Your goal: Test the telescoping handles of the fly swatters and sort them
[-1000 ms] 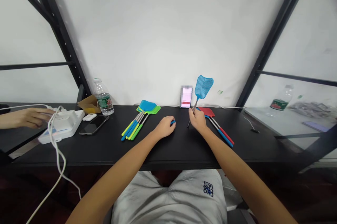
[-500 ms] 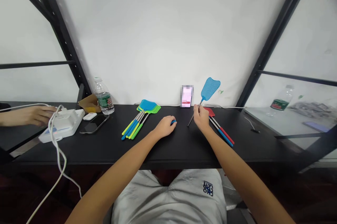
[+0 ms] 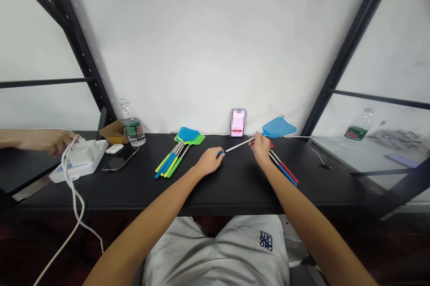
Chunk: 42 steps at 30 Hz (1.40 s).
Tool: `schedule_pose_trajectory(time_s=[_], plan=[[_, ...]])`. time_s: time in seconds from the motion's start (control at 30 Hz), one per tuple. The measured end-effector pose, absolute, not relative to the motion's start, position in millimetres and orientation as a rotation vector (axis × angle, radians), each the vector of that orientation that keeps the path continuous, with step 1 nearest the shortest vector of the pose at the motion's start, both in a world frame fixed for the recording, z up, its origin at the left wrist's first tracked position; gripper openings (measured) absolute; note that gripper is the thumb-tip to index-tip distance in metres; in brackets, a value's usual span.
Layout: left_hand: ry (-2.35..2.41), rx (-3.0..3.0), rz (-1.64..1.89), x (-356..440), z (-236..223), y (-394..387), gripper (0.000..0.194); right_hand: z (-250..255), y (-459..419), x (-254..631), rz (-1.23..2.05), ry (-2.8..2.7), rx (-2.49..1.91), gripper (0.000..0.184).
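My left hand (image 3: 210, 161) is shut on the blue handle end of a fly swatter (image 3: 221, 154), and most of that handle is hidden in my fingers. My right hand (image 3: 260, 148) grips the same swatter's metal shaft (image 3: 240, 144) near its blue mesh head (image 3: 278, 127), which points right, almost level. Just behind my right hand lies a red fly swatter (image 3: 271, 144), its head mostly hidden and its red handle (image 3: 285, 172) beside a blue one (image 3: 287, 175). To the left of my left hand lies a pile of blue and green fly swatters (image 3: 188, 136).
A co-worker's hand (image 3: 40, 140) rests above a white power strip (image 3: 80, 158) on the black table (image 3: 235, 192). Also there are a smartphone (image 3: 120, 159), a water bottle (image 3: 132, 125), an upright phone (image 3: 238, 124) and white cables (image 3: 75, 196).
The blue swatter has swung from nearly upright to almost level, its head dropping to the right. My right hand has moved slightly right, and my left hand now holds the swatter's handle end.
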<state>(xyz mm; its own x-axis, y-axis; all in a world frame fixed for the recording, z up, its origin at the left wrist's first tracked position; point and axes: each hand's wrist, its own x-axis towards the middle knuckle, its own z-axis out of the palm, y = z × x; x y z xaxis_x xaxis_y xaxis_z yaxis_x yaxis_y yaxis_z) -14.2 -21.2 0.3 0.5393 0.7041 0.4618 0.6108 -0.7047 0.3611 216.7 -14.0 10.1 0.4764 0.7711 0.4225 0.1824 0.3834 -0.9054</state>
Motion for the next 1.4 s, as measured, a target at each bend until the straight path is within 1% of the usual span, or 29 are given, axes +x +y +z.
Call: schedule_pose_trajectory(time_s=[0.07, 0.2, 0.47, 0.77, 1.03, 1.4], plan=[[1.137, 2.612, 0.89, -14, 0, -21, 0.022, 11, -12, 216, 0.592, -0.947, -1.074, 0.042], [1.161, 2.607, 0.882, -14, 1, -22, 0.023, 12, -12, 213, 0.718, -0.894, -1.006, 0.037], [1.151, 2.599, 0.882, -13, 3, -25, 0.024, 12, -14, 210, 0.749, -0.9, -0.996, 0.032], [1.042, 2.626, 0.918, -13, 4, -27, 0.025, 9, -10, 211, 0.774, -0.888, -1.013, 0.032], [1.057, 2.635, 0.891, -12, 1, -26, 0.024, 14, -18, 205, 0.812, -0.994, -0.99, 0.037], [1.114, 2.614, 0.887, -11, 2, -28, 0.026, 6, -19, 191, 0.913, -1.174, -1.05, 0.048]])
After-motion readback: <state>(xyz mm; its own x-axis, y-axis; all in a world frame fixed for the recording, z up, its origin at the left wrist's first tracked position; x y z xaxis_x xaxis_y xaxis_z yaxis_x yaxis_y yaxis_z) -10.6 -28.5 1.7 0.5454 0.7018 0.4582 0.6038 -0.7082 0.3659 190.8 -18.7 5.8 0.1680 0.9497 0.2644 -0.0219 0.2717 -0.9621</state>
